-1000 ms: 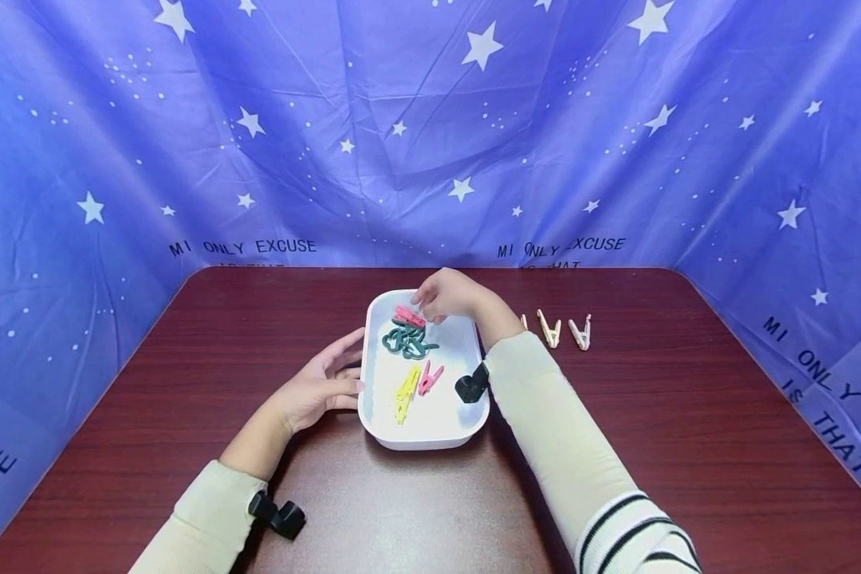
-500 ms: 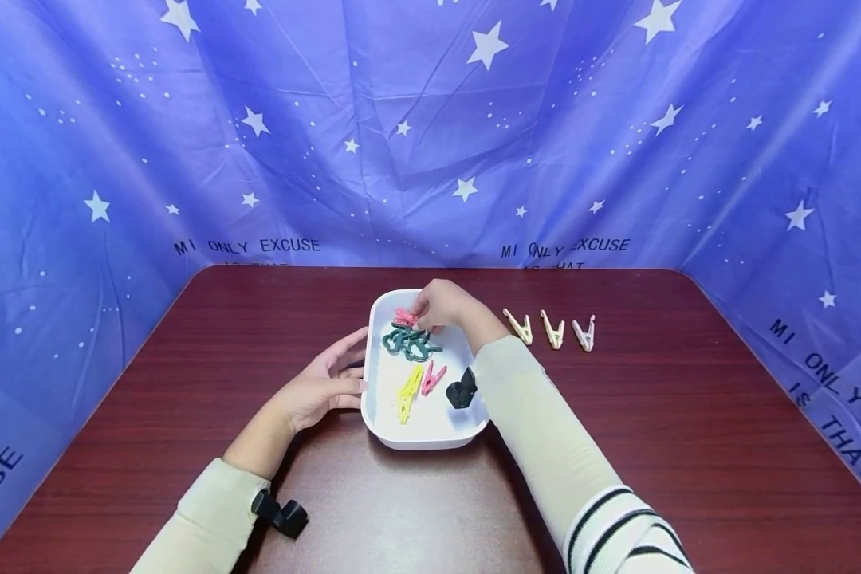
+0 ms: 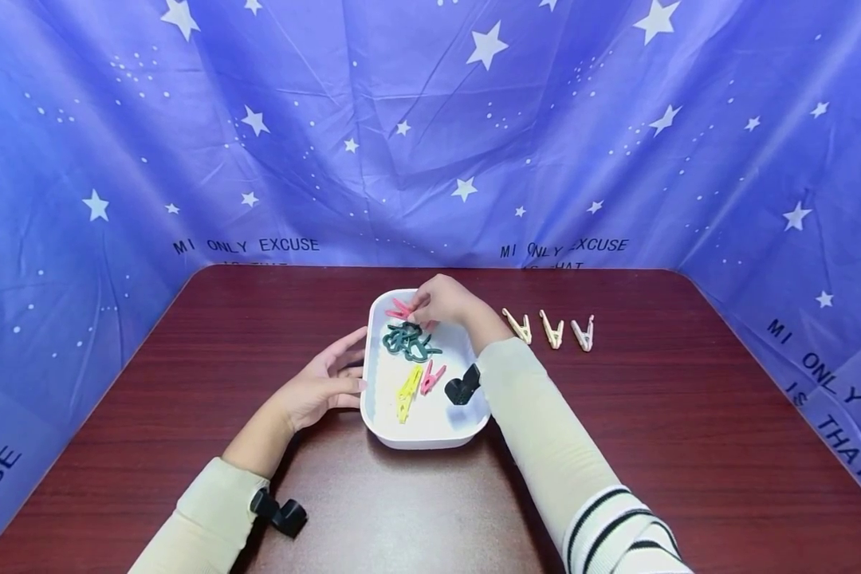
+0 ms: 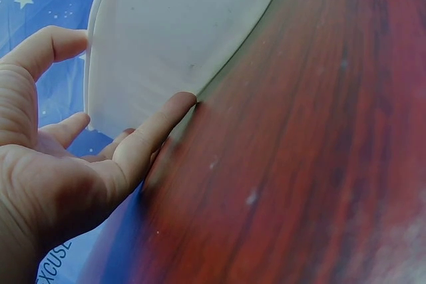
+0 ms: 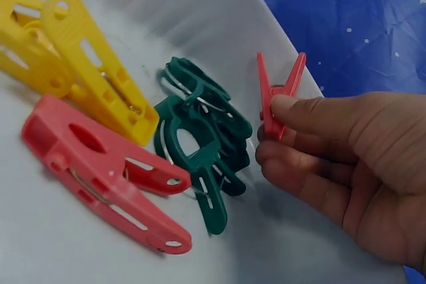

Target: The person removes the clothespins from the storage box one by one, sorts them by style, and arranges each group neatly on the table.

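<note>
Red clip [image 5: 271, 123] was pinched in the right hand [image 5: 359, 154] at eleven o'clock over the tray [image 3: 441, 422], green clips [image 5: 208, 157] lying near it toward six o'clock. Left hand [image 3: 316, 391], fingers spread, touched the tray's wall at nine o'clock.

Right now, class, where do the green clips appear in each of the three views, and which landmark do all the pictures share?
Head: the green clips lie in a heap in the upper-left part of the white tray, just below the right hand.
Left wrist: not in it.
Right wrist: near the middle of the picture, left of the right hand.
Shared landmark: the white tray shows in all three views.
</note>
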### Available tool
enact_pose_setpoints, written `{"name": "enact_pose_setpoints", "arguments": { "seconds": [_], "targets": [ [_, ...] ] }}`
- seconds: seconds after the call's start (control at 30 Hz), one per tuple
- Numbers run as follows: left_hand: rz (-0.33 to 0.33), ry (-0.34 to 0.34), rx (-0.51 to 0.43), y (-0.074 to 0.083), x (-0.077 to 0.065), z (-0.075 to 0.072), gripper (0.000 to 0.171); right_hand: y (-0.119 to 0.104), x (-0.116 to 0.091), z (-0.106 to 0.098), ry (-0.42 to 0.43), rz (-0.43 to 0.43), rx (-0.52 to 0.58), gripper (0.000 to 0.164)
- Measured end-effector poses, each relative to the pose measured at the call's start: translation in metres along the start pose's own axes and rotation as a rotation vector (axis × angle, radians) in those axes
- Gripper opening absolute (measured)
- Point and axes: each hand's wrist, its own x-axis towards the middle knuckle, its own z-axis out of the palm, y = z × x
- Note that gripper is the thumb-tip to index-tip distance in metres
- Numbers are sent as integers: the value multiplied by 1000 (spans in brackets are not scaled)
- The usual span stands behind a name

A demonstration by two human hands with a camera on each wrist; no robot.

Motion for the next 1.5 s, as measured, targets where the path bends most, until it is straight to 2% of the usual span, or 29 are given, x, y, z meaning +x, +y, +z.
{"name": "enact_pose_setpoints", "arguments": {
  "seconds": [0.17, 0.4, 0.6, 0.83, 1.23, 1.5],
  "targets": [
    [-5, 7, -2, 1, 0, 1, 91, -2, -3, -4, 14, -4, 121, 17],
    [-8, 13, 5, 1, -1, 1, 91, -6, -9, -11, -10, -2, 207, 18],
    [-11, 15, 4, 1, -1, 2, 92, -11, -19, -23, 3, -39, 194, 20],
    [-7, 10, 6, 1, 0, 1, 92, -14, -32, -32, 24, -76, 240, 17],
    [-6, 5, 6, 1, -2, 2, 93, -13, -53, -37, 57, -115, 230, 16],
    [-6, 2, -2, 1, -1, 2, 93, -6, -66, -38, 83, -183, 300, 16]
  ]
}}
